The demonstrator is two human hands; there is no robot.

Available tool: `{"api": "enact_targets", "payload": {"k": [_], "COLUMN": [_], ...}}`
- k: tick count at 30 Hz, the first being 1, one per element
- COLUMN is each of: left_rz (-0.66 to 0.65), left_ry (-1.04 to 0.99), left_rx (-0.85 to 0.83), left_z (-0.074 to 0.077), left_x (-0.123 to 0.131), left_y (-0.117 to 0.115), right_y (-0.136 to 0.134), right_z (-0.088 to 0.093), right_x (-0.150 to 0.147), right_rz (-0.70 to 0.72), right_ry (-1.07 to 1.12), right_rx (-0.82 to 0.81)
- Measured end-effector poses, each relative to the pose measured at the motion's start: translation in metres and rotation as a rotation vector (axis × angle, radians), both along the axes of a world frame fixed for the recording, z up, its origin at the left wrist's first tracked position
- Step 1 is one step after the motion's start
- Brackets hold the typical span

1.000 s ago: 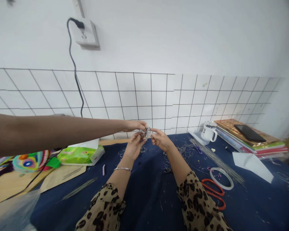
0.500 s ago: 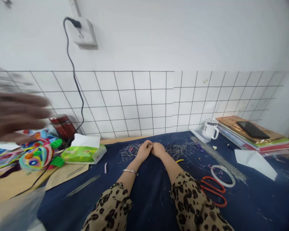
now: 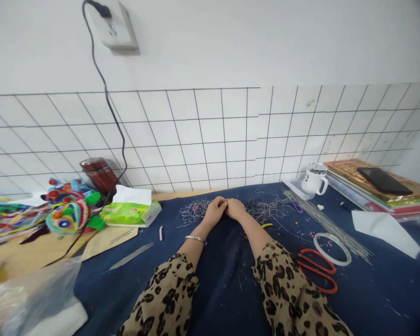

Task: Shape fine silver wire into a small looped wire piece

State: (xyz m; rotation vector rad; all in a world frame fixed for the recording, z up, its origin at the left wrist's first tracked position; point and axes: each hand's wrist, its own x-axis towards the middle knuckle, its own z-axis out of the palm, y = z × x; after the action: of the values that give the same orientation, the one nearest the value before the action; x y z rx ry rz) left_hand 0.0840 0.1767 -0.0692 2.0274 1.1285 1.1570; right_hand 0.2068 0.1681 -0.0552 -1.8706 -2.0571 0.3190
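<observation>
Another person's arm, which reached in from the left to the fingertips a second ago, has left the view, and both hands have come down from their raised place to sit low over the blue cloth [image 3: 224, 289].

At the left side of the table [image 3: 17, 256], coloured yarn [image 3: 14, 221] lies beside a bright stuffed toy [image 3: 68, 217], with a clear plastic bag [image 3: 61, 280] toward the near left corner. Behind the toy stands a red flask [image 3: 101, 177], then a green tissue pack [image 3: 122, 212]. A small pile of straight wires [image 3: 131, 256] lies on the cloth.

Near the middle of the far edge, a tangle of thin wire [image 3: 192, 211] spreads just beside the left hand [image 3: 215, 211]. That hand's fingers are bent in, tips meeting those of the right hand [image 3: 235, 208]; whatever may be pinched between them is hidden, so I cannot tell. A second wire tangle [image 3: 266, 210] lies just beyond the right wrist.

Farther right are orange-handled scissors [image 3: 315, 269], a white mug [image 3: 314, 182], a long wire bundle [image 3: 331, 228], a white ring [image 3: 348, 254] and, toward the far right corner, a phone [image 3: 385, 180] on stacked books [image 3: 364, 191].
</observation>
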Motion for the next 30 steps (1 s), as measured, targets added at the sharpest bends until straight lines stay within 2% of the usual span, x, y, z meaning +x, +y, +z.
{"api": "enact_targets", "payload": {"k": [3, 6, 9, 13, 15, 17, 23, 30], "left_rz": [0.004, -0.040, -0.078, 0.005, 0.048, 0.071, 0.141, 0.195], "left_ry": [0.068, 0.154, 0.239, 0.300, 0.333, 0.366, 0.374, 0.198], "left_rx": [0.037, 0.063, 0.075, 0.065, 0.039, 0.007, -0.039, -0.039], "left_z": [0.007, 0.021, 0.041, 0.060, 0.061, 0.055, 0.032, 0.042], "left_x": [0.002, -0.004, -0.024, -0.061, -0.074, -0.079, -0.069, -0.077], "left_y": [-0.004, -0.005, 0.001, 0.013, 0.017, 0.019, 0.021, 0.023], "right_y": [0.001, 0.002, 0.003, 0.004, 0.004, 0.005, 0.007, 0.013], "right_z": [0.000, -0.001, -0.002, -0.001, 0.000, 0.000, -0.001, 0.003], "right_x": [0.000, 0.000, 0.000, 0.002, 0.003, 0.005, 0.008, 0.007], "right_rz": [0.000, 0.006, 0.017, 0.041, 0.052, 0.056, 0.065, 0.074], "right_ry": [-0.020, -0.034, -0.035, 0.001, 0.034, 0.071, 0.206, 0.449], "right_rx": [-0.003, -0.012, -0.016, -0.019, -0.025, -0.030, -0.022, -0.023]}}
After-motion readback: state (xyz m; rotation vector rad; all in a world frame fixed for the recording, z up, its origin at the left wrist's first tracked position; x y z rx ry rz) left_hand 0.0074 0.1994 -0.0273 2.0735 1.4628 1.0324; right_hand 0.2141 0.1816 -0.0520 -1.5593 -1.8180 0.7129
